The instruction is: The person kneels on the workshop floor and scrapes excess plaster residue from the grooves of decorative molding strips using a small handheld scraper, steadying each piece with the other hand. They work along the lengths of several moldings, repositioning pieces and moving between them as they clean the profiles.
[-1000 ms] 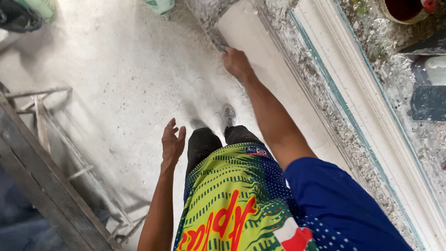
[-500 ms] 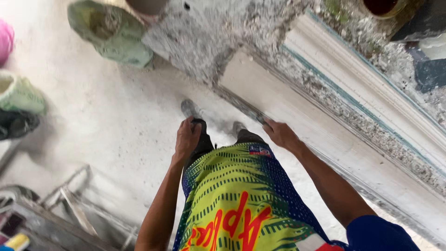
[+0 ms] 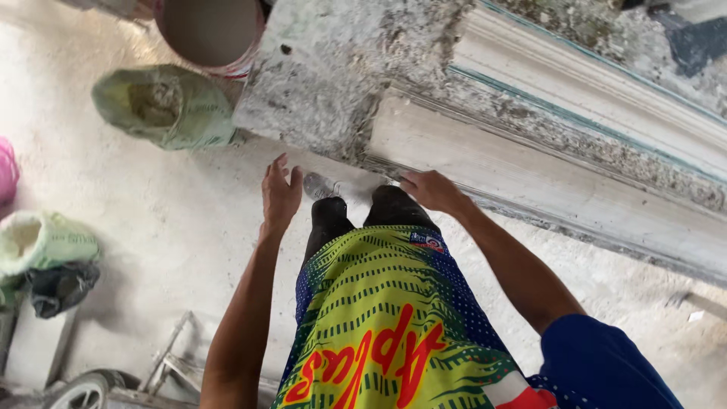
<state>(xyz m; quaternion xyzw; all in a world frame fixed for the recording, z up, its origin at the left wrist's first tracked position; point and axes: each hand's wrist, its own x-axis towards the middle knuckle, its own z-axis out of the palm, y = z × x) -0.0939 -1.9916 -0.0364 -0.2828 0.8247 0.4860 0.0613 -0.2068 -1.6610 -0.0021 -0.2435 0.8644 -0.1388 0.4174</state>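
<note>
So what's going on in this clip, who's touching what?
A person stands on a dusty floor beside a long white plaster moulding on a rough bench. The right hand rests at the moulding's lower edge, near its end; whether it grips anything cannot be told. The left hand hangs open in the air, holding nothing. A green sack and a bucket sit by the bench's end.

A plaster moulding workshop or building site: a long white cast moulding lies on a rough crusted slab, with open sacks of powder on the dusty floor
</note>
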